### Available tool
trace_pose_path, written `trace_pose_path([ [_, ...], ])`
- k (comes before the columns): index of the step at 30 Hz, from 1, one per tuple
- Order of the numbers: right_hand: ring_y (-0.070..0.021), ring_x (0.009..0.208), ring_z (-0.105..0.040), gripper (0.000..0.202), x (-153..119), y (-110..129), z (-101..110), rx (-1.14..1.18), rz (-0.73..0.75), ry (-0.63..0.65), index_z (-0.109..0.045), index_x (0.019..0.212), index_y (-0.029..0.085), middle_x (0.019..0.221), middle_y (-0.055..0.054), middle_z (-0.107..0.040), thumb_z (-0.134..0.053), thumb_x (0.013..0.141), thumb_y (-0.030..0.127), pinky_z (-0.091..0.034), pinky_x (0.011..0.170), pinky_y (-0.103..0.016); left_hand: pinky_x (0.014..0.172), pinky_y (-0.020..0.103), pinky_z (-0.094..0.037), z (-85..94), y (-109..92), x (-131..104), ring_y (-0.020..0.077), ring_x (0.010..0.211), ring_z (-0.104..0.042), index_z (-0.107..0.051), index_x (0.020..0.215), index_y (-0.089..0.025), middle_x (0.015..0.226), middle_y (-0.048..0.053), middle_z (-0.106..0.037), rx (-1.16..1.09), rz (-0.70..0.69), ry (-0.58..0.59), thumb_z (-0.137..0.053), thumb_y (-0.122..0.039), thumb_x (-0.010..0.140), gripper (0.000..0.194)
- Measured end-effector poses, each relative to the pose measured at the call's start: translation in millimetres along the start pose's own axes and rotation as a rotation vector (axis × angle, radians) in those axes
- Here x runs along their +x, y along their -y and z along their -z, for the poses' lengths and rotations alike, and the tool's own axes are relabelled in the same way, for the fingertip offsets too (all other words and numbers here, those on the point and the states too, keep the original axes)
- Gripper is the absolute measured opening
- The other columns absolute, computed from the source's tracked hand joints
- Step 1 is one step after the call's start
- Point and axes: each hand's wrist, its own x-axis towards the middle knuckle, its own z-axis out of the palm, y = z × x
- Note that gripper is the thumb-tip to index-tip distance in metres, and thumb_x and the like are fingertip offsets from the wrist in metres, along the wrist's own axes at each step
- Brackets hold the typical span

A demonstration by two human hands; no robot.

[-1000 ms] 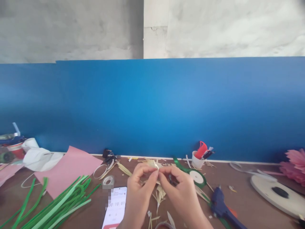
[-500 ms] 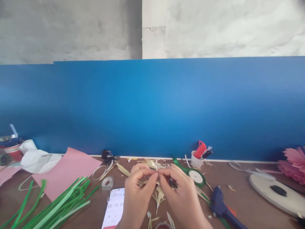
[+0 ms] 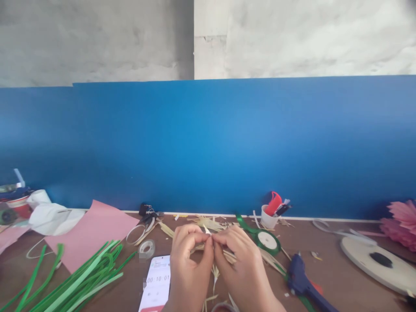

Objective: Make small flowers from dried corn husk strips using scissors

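Note:
Both hands meet at the lower middle of the view, fingertips touching. My left hand (image 3: 191, 255) is closed in a pinch of thumb and forefinger. Opposite it, my right hand (image 3: 236, 255) pinches the same spot. A small pale pointed strip (image 3: 206, 229), like a piece of dried husk, sticks up from between the fingertips; its lower part is hidden by them. Beneath the hands lie pale dried strips (image 3: 215, 274), partly covered. A phone (image 3: 157, 281) showing a timer lies beside my left wrist.
Green pipe cleaners (image 3: 87, 277) and a pink sheet (image 3: 97, 229) lie left, near a tape roll (image 3: 147, 248). On the right are a green ribbon spool (image 3: 268, 241), a white cup (image 3: 269, 219) of tools, a blue glue gun (image 3: 300, 277) and a cream disc (image 3: 373, 264). A blue panel (image 3: 208, 147) stands behind.
My hands have drawn slightly closer together, with the right hand shifted a little left. The pale strip now shows as a short point above the fingertips.

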Motion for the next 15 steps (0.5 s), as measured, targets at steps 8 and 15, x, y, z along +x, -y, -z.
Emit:
trace_pose_path([
  [8, -0.0155, 0.062, -0.06, 0.02, -2.9, -3.1, 2.5, 0.011, -0.163, 0.122, -0.066, 0.075, 0.019, 0.068, -0.002, -0.067, -0.05, 0.087, 0.014, -0.046, 0.057, -0.025, 0.069, 0.027, -0.05, 2.5, 2.9, 4.3, 0.0197, 0.08, -0.06, -0.059, 0.066, -0.021, 0.082, 0.004, -0.06, -0.004, 0.052, 0.07, -0.056, -0.014, 0.078, 0.014],
  [15, -0.0171, 0.062, -0.062, 0.02, -2.4, -0.2, 1.3, 0.251, -0.52, 0.158, -0.069, 0.076, 0.019, 0.068, -0.003, -0.069, -0.053, 0.085, 0.026, -0.046, 0.056, -0.025, 0.069, 0.029, -0.05, 4.1, -1.4, 7.4, 0.0202, 0.079, -0.06, -0.061, 0.067, -0.021, 0.08, 0.004, -0.061, -0.043, 0.05, 0.087, -0.055, -0.014, 0.078, 0.014],
])
